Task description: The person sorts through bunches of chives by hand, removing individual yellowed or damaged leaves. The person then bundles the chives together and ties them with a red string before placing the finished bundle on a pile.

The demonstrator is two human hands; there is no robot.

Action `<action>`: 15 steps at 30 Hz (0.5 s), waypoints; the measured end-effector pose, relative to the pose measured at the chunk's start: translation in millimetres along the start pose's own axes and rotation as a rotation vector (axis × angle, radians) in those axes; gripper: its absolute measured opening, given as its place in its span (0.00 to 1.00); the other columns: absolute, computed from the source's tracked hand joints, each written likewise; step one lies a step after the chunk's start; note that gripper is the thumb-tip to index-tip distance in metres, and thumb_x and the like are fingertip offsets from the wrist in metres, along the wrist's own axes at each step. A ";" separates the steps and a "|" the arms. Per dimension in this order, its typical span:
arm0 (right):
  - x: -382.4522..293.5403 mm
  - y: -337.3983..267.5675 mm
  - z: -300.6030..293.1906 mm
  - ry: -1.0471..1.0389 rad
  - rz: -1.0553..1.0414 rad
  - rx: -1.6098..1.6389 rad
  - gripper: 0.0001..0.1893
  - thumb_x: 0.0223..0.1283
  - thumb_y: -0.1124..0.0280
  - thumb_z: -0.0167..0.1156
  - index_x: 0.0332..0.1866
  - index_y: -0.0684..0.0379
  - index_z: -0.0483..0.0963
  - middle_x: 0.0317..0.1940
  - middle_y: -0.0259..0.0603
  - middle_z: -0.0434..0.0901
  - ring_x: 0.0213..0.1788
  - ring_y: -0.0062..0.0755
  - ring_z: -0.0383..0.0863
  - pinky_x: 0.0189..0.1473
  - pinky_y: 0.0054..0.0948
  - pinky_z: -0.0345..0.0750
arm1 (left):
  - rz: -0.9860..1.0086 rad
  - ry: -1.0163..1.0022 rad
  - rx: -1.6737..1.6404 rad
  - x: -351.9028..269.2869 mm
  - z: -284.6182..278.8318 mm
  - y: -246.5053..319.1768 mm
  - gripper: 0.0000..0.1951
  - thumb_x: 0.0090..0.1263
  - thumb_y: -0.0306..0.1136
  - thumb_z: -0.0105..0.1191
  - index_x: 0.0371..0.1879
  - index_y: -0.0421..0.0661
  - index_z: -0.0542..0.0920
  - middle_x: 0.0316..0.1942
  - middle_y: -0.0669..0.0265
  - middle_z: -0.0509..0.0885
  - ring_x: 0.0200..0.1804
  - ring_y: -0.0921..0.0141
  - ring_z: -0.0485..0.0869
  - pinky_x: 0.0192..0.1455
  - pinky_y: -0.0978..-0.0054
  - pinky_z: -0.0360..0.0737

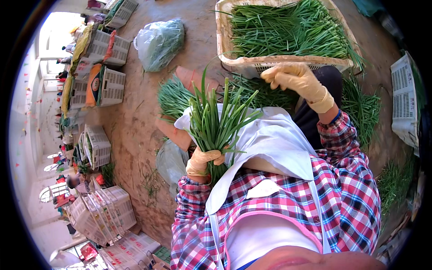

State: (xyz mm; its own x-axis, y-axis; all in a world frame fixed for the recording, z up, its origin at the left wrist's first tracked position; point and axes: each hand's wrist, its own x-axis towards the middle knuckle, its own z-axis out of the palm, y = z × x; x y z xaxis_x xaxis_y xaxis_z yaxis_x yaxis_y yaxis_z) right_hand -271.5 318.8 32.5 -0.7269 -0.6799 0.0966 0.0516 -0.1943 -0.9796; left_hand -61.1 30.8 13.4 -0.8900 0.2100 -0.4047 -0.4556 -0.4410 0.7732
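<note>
My left hand (205, 162), in a pale rubber glove, grips a bunch of garlic chives (216, 125) around its lower part, over my lap. The cut, pale ends point up and away from me. My right hand (297, 84), gloved alike, is raised just by the near rim of a plastic crate (287, 60). Its fingers are loosely bent and partly apart, with nothing seen between them. Chives (287, 30) lie heaped in that crate. More loose chives (263, 94) lie below it, and another bundle (173, 96) rests on a reddish-brown surface with red thread (197, 79).
A tied clear plastic bag of greens (160, 44) sits on the dirty floor. Loose greens (361, 111) lie to my right, near a white crate (403, 101). Stacked crates (113, 86) stand at the left. A co-worker (76, 182) is by other crates. A light apron (270, 131) covers my lap.
</note>
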 end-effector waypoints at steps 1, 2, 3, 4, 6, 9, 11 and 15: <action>-1.1 -2.6 9.8 -0.109 0.023 0.124 0.10 0.63 0.72 0.59 0.45 0.64 0.80 0.41 0.36 0.83 0.39 0.17 0.79 0.42 0.17 0.77 | 0.016 -0.013 -0.021 0.4 1.6 -0.7 0.22 0.53 0.33 0.65 0.41 0.34 0.73 0.18 0.65 0.70 0.15 0.75 0.64 0.18 0.77 0.57; -0.1 6.3 22.6 -0.149 -0.056 0.145 0.10 0.62 0.72 0.59 0.45 0.64 0.80 0.42 0.36 0.82 0.39 0.18 0.79 0.42 0.17 0.77 | 0.001 -0.028 -0.028 2.4 -2.0 -3.6 0.21 0.54 0.33 0.65 0.41 0.34 0.73 0.19 0.64 0.71 0.15 0.74 0.65 0.17 0.76 0.58; -0.3 14.8 34.2 -0.187 -0.137 0.166 0.10 0.62 0.72 0.60 0.46 0.63 0.80 0.44 0.37 0.82 0.40 0.18 0.80 0.42 0.17 0.77 | -0.006 -0.032 -0.027 4.4 0.3 -3.2 0.21 0.54 0.33 0.65 0.41 0.34 0.73 0.19 0.64 0.71 0.15 0.74 0.65 0.17 0.76 0.58; -4.5 8.9 42.3 -0.188 0.071 0.364 0.10 0.62 0.72 0.60 0.45 0.64 0.80 0.46 0.39 0.81 0.41 0.19 0.79 0.43 0.17 0.77 | 0.009 -0.035 -0.032 5.0 2.1 -3.8 0.22 0.53 0.33 0.66 0.42 0.34 0.73 0.21 0.62 0.72 0.15 0.74 0.65 0.17 0.76 0.59; -3.4 10.1 47.5 -0.152 0.001 0.283 0.11 0.64 0.70 0.58 0.45 0.64 0.80 0.43 0.38 0.81 0.41 0.19 0.78 0.46 0.20 0.76 | 0.023 -0.034 -0.038 4.2 4.0 -4.4 0.23 0.52 0.32 0.67 0.43 0.34 0.73 0.22 0.61 0.74 0.15 0.74 0.66 0.17 0.76 0.60; 1.2 17.3 37.0 0.004 -0.292 0.213 0.13 0.69 0.66 0.51 0.43 0.63 0.78 0.40 0.35 0.80 0.40 0.22 0.77 0.46 0.22 0.75 | 0.052 -0.028 -0.071 1.8 3.6 -3.0 0.26 0.50 0.30 0.67 0.46 0.33 0.73 0.28 0.55 0.78 0.15 0.72 0.67 0.17 0.75 0.61; 4.9 -7.3 23.2 0.371 -0.224 0.581 0.13 0.70 0.64 0.47 0.40 0.63 0.73 0.37 0.37 0.78 0.40 0.27 0.78 0.46 0.23 0.75 | 0.060 -0.018 -0.046 -2.6 -6.5 -4.8 0.28 0.48 0.29 0.68 0.48 0.32 0.73 0.33 0.51 0.81 0.15 0.72 0.69 0.17 0.74 0.62; 9.0 -13.1 -66.3 0.615 -0.464 0.577 0.13 0.69 0.65 0.50 0.44 0.65 0.74 0.28 0.29 0.73 0.22 0.06 0.59 0.20 0.10 0.59 | 0.059 -0.087 -0.010 0.4 -15.3 -5.4 0.26 0.50 0.29 0.67 0.48 0.32 0.74 0.34 0.51 0.81 0.15 0.71 0.69 0.17 0.75 0.62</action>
State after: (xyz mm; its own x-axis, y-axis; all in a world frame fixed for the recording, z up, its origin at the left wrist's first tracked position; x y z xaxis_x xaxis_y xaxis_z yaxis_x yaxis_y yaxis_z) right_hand -324.1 362.1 34.5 -0.9832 0.0095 0.1823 -0.1213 -0.7802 -0.6136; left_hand -58.7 20.0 1.6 -0.9134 0.2581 -0.3148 -0.4030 -0.4638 0.7890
